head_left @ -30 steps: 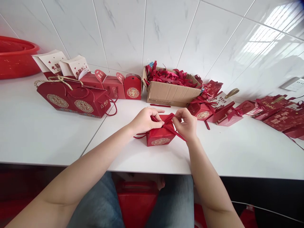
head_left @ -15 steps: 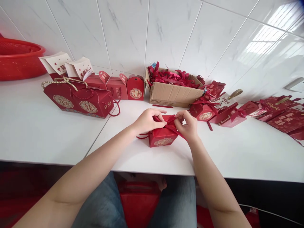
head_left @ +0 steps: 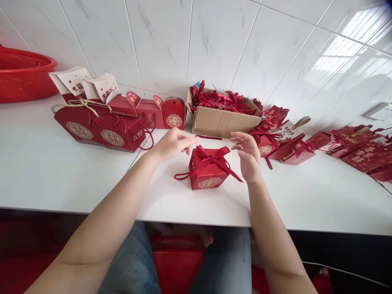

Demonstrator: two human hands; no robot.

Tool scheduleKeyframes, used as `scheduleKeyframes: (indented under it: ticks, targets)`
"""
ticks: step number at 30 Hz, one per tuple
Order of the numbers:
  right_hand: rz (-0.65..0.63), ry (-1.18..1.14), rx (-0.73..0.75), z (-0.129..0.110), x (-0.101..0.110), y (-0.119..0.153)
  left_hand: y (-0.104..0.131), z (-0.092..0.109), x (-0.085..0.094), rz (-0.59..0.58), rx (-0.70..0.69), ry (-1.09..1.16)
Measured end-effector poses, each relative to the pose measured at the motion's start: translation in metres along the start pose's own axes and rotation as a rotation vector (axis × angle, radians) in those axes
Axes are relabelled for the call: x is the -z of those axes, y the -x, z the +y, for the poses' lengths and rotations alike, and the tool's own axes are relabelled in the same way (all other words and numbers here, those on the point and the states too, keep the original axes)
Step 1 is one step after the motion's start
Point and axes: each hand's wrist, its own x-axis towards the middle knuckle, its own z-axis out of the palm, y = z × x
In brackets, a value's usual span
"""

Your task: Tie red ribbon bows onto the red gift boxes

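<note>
A small red gift box [head_left: 203,178] with a gold round emblem stands on the white table, a red ribbon bow [head_left: 212,159] tied across its top. Its red cord handle [head_left: 182,176] sticks out at the left side. Just left of the box and above the table, my left hand [head_left: 175,145] hovers with nothing in it, thumb and forefinger apart. My right hand [head_left: 248,157] is raised to the right of the box, empty, its fingers curved and spread. Neither hand touches the box or the bow.
Behind the box stands a cardboard box [head_left: 225,121] full of red ribbons. A large red gift box [head_left: 98,128] and smaller ones stand at the left, near a red basin [head_left: 26,75]. More ribboned boxes [head_left: 301,152] line the right. A tiled wall [head_left: 162,45] closes the back.
Both hands have let go of the ribbon and moved apart, left hand to the left, right hand to the right. The bow now shows fully on the box.
</note>
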Motion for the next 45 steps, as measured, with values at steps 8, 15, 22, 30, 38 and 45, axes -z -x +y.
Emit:
scheduleKeyframes:
  ticks: [8, 15, 22, 30, 38, 45]
  targets:
    - [-0.154, -0.193, -0.137, -0.015, -0.014, 0.002, 0.002, 0.003, 0.0, -0.652, 0.167, -0.062]
    - [-0.289, -0.276, -0.199, -0.02, -0.018, 0.004, -0.002, -0.001, -0.003, -0.611, 0.107, 0.039]
    - [-0.266, -0.244, -0.247, -0.019, -0.013, 0.002, -0.001, 0.001, -0.006, -0.552, 0.14, 0.055]
    - [-0.289, -0.128, -0.166, -0.016, -0.014, 0.002, 0.0, 0.001, -0.007, -0.559, 0.131, 0.117]
    - [-0.323, -0.08, -0.134, -0.02, -0.015, 0.001, -0.001, -0.003, -0.002, -0.585, 0.094, 0.063]
    - [-0.329, -0.118, -0.142, -0.021, -0.016, 0.001, -0.002, -0.007, -0.002, -0.627, 0.051, 0.066]
